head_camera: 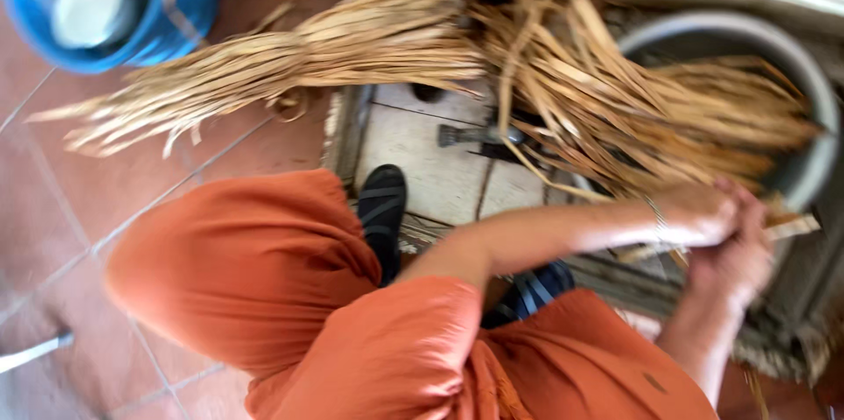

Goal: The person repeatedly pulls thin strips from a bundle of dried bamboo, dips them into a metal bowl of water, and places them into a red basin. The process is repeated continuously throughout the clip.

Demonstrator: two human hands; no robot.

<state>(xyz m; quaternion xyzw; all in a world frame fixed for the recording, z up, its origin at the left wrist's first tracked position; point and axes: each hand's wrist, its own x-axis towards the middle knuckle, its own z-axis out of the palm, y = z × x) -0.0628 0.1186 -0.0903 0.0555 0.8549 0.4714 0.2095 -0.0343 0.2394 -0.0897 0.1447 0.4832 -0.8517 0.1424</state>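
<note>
on the red tiled floor (53, 209) by the low wooden platform (422, 165), a person in orange clothes (264, 279) bends forward over the work. the biggest thing in sight is the spread of dried reed strips (615, 103), pale straw in colour, fanning from the person's hands up and across a large grey basin (813, 121) at the right. a second bundle of strips (290, 59), bound near its middle, lies across the platform's edge and out over the tiles to the left. a blue tub (176, 24) with a white bowl (88, 2) inside stands in the far left corner. a dark sandal (382, 204) rests on the platform beside the orange knee, and a dark metal tool (479, 134) lies further up the boards. the left hand (703, 213) is closed around the gathered ends of the strips, a thin bracelet (655, 213) at the wrist. the right hand (734, 257) sits just beneath it, touching it, fingers wrapped on the same ends, though blur hides the exact grip.
</note>
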